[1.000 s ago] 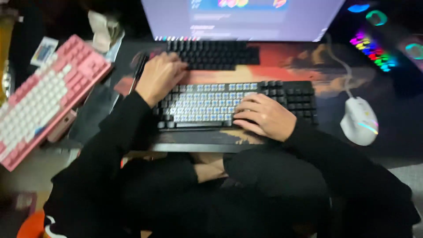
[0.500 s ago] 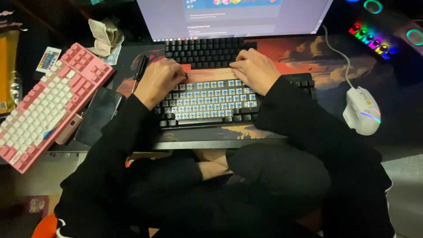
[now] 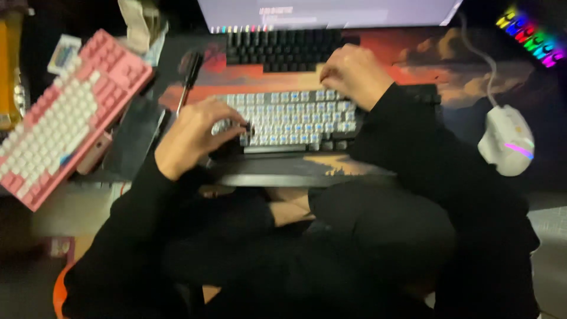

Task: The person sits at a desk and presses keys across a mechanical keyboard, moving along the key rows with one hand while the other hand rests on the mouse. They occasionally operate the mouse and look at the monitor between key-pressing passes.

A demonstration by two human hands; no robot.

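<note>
Grey keyboard (image 3: 289,118): matt plastic caps, pale w/ blue print. Pink keyboard (image 3: 65,115): smooth plastic, slight sheen. White mouse (image 3: 506,140): glossy plastic shell. Desk mat (image 3: 460,77): printed cloth, matt, over the surface. Sleeves (image 3: 425,153): black matt cloth, soft-looking.

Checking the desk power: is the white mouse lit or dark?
Lit. The mouse shows a pink-purple glowing strip along its side, right of the keyboard.
</note>
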